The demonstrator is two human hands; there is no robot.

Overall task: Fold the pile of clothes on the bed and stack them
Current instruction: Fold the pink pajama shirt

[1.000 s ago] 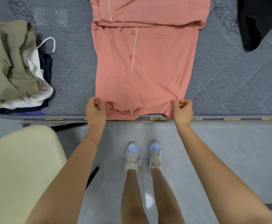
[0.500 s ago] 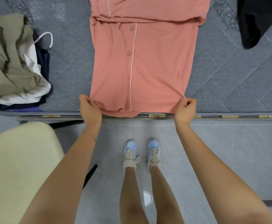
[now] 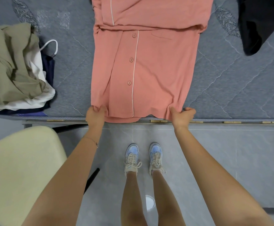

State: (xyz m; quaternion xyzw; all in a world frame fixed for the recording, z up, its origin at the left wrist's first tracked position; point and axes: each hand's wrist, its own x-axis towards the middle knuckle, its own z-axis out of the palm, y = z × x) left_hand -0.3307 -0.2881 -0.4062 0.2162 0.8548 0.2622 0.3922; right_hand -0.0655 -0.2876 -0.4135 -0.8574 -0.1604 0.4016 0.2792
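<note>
One view is given, from a wide-angle camera worn on the head. It is aimed steeply down and slightly forward. The bed is seen across the top of the frame, its near edge bowed by the lens. The floor and shoes are seen straight below. Both forearms are taken in at close range, up to the left hand and right hand at mid-frame.

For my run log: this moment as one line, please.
left hand: grips shirt hem | right hand: grips shirt hem | pile: on bed
</note>
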